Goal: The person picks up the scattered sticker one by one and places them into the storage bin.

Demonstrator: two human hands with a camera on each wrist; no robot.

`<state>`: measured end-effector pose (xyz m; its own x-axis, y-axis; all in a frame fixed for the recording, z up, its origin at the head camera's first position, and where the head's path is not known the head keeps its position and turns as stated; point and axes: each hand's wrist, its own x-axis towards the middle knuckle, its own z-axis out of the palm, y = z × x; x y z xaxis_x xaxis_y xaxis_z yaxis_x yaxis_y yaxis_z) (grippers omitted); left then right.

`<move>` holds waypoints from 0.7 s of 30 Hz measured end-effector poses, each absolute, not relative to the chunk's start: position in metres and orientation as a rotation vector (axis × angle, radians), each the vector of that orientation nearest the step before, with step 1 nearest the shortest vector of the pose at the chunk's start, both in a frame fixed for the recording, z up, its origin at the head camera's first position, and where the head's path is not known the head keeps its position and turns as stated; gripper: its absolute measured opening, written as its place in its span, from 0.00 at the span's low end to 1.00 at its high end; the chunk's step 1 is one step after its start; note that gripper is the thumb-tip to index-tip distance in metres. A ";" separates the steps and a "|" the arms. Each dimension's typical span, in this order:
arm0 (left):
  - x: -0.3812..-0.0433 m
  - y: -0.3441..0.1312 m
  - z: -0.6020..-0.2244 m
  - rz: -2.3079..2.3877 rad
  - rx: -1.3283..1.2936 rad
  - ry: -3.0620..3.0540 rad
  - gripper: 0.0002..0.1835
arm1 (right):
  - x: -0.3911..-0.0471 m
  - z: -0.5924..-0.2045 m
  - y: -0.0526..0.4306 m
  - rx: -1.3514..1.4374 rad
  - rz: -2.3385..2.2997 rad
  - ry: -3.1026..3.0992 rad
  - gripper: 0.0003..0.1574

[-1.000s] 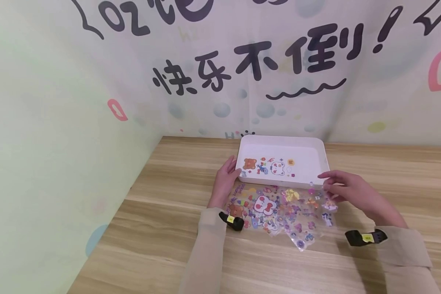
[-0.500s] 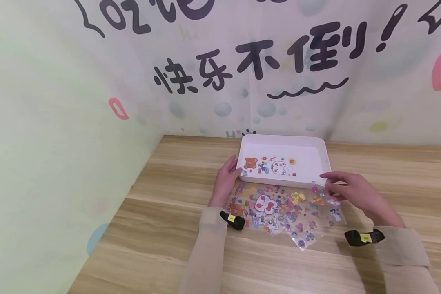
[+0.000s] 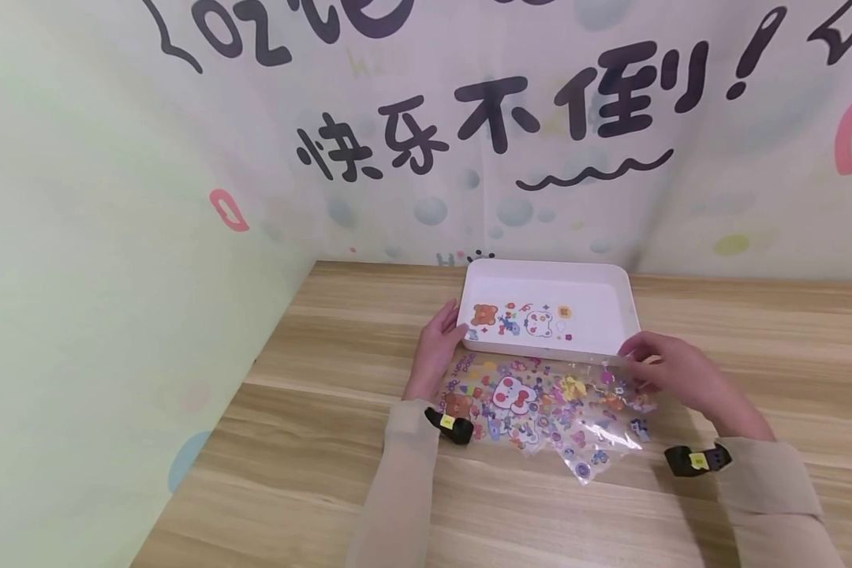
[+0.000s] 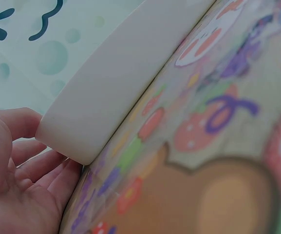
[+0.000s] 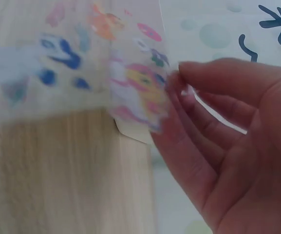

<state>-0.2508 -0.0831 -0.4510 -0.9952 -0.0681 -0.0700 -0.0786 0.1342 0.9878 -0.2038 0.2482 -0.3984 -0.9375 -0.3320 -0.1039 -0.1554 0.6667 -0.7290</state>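
Note:
A white rectangular tray (image 3: 596, 300) stands near the wall, with bear and small stickers (image 3: 484, 315) on its inside. My left hand (image 3: 435, 355) holds the tray's near left corner, thumb at the rim; the left wrist view shows the fingers curled round that corner. My right hand (image 3: 670, 375) is by the near right corner. Between thumb and fingertips it pinches the edge of a clear pony sticker sheet (image 5: 138, 87), which hangs bent and partly blurred in the right wrist view. A clear bear sticker sheet (image 3: 514, 394) lies before the tray, overlapped by the pony one.
The wood-grain table (image 3: 312, 473) extends to both sides and toward the front. A printed cloth (image 3: 397, 213) with large black characters hangs right behind the tray, and another pale cloth (image 3: 99, 315) closes off the left side.
My right hand has shifted slightly left, and the pony sheet's right end has swung out right and then back, now bent with bright glare. My left hand stays on the tray.

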 end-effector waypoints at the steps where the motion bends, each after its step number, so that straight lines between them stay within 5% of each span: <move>1: -0.251 -0.083 -0.451 2.055 -0.155 2.358 0.27 | -0.204 -0.399 0.247 -0.404 -1.130 2.647 0.14; 21: -0.252 -0.085 -0.452 2.078 -0.132 2.339 0.28 | -0.201 -0.397 0.240 -0.524 -1.082 2.711 0.06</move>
<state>-0.2517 -0.0848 -0.4515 -0.9964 -0.0566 -0.0633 -0.0695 0.1156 0.9909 -0.2011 0.2397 -0.3972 -0.9225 -0.3847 -0.0321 -0.2568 0.6737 -0.6930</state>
